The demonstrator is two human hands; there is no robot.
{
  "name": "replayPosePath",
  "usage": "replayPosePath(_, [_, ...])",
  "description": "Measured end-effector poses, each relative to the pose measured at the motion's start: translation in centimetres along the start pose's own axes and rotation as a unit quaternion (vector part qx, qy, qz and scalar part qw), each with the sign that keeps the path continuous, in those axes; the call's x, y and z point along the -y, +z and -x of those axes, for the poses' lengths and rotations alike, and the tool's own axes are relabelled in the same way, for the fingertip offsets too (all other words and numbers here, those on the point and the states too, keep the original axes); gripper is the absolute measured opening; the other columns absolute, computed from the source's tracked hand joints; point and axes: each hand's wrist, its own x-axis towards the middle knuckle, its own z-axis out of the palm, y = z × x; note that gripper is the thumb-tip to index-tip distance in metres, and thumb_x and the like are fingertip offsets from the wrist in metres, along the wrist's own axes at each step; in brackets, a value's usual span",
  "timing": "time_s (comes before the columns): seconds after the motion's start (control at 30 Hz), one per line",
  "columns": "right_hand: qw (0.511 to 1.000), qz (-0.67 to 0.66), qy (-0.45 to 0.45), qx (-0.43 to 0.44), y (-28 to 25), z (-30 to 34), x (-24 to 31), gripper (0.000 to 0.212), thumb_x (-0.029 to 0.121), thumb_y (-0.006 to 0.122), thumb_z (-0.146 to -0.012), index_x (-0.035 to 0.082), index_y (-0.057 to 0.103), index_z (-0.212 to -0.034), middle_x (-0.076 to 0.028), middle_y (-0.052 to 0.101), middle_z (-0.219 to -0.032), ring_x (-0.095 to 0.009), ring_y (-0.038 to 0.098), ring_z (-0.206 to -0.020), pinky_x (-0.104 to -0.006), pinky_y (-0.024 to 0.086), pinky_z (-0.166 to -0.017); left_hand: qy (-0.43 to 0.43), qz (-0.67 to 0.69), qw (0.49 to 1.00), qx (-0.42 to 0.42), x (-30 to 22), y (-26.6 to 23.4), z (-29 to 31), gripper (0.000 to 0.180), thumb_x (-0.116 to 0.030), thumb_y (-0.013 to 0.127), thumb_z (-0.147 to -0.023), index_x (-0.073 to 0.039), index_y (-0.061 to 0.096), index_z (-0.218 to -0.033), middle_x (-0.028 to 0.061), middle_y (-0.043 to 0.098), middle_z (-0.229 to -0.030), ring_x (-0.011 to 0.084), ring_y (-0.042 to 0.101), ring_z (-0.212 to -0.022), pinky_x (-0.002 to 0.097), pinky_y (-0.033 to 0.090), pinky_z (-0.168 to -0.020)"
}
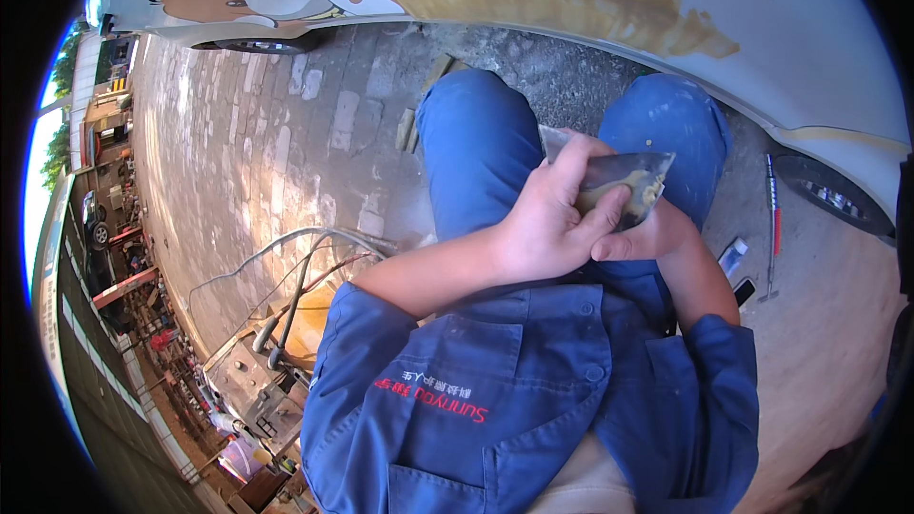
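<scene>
Above my knees, a dark, flat putty scraper (609, 169) is held between my hands, tilted, with yellowish putty (651, 192) smeared toward its right corner. My left hand (552, 219) is closed on it, thumb pressed on its face and fingers over the top edge. A greyish flat corner (552, 141) shows behind those fingers; whether it belongs to a second blade I cannot tell. From below, my right hand (657, 231) grips the scraper at its lower edge. Its thumb points left beneath the left thumb, and its other fingers are hidden.
A white vehicle panel (800, 48) with tan smears and a cartoon animal spans the top. On the right floor lie a long red-handled rod tool (773, 224), a small tube (733, 255) and a black phone-like object (745, 291). Cables (286, 257) trail over a cart (252, 390) at left.
</scene>
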Motion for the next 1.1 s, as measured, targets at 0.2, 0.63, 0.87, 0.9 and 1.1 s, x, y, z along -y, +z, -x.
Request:
replayPosePath(0.2, [0.995, -0.056, -0.019, -0.074, -0.1, 0.1, -0.3, 0.087, 0.027, 0.093, -0.079, 0.000, 0.046, -0.147, -0.009, 0.058, -0.140, -0.019, 0.056, -0.126, -0.0372, 0.047, -0.106, -0.113, 0.080, 0.982, -0.131, -0.1, 0.2, -0.4, 0.026, -0.004, 0.067, -0.100, -0.001, 0.049, -0.119, 0.0061, 0.070, -0.098, 0.0096, 0.066, -0.087, 0.0267, 0.055, -0.074])
replayPosePath(0.63, [0.998, -0.048, 0.006, -0.028, 0.3, 0.0, -0.2, 0.088, 0.029, 0.092, -0.080, 0.002, 0.044, -0.148, -0.006, 0.058, -0.137, -0.016, 0.054, -0.126, -0.0348, 0.047, -0.106, 0.011, -0.024, 1.000, 0.008, -0.1, 0.2, -0.2, 0.031, -0.004, 0.072, -0.096, -0.001, 0.052, -0.120, 0.0091, 0.071, -0.098, 0.0155, 0.069, -0.095, 0.0307, 0.055, -0.082])
replayPosePath(0.87, [0.989, -0.071, -0.025, -0.130, 1.4, -0.2, 0.3, 0.090, 0.031, 0.093, -0.080, -0.001, 0.043, -0.148, -0.008, 0.055, -0.142, -0.020, 0.051, -0.133, -0.0373, 0.041, -0.113, -0.094, 0.022, 0.989, -0.114, 0.3, -0.6, -0.3, 0.023, -0.001, 0.063, -0.099, 0.002, 0.047, -0.116, 0.0114, 0.070, -0.085, 0.0104, 0.065, -0.074, 0.0284, 0.052, -0.061])
replayPosePath(0.9, [0.995, -0.043, -0.013, -0.093, 1.2, -0.2, 0.3, 0.094, 0.029, 0.094, -0.079, -0.001, 0.040, -0.150, -0.010, 0.053, -0.145, -0.020, 0.050, -0.136, -0.0383, 0.039, -0.115, -0.035, 0.013, 0.997, -0.075, 0.2, -0.5, -0.1, 0.021, -0.001, 0.065, -0.099, 0.000, 0.049, -0.114, 0.0075, 0.071, -0.096, 0.0098, 0.065, -0.089, 0.0263, 0.053, -0.076])
replayPosePath(1.1, [0.984, -0.079, -0.072, -0.139, 1.0, -0.1, 0.2, 0.094, 0.025, 0.094, -0.078, 0.000, 0.039, -0.151, -0.009, 0.056, -0.142, -0.020, 0.053, -0.132, -0.0379, 0.043, -0.112, -0.136, -0.012, 0.977, -0.160, 0.0, 0.0, 0.5, 0.021, -0.001, 0.064, -0.100, 0.000, 0.049, -0.113, 0.0066, 0.070, -0.086, 0.0053, 0.063, -0.077, 0.0249, 0.050, -0.064])
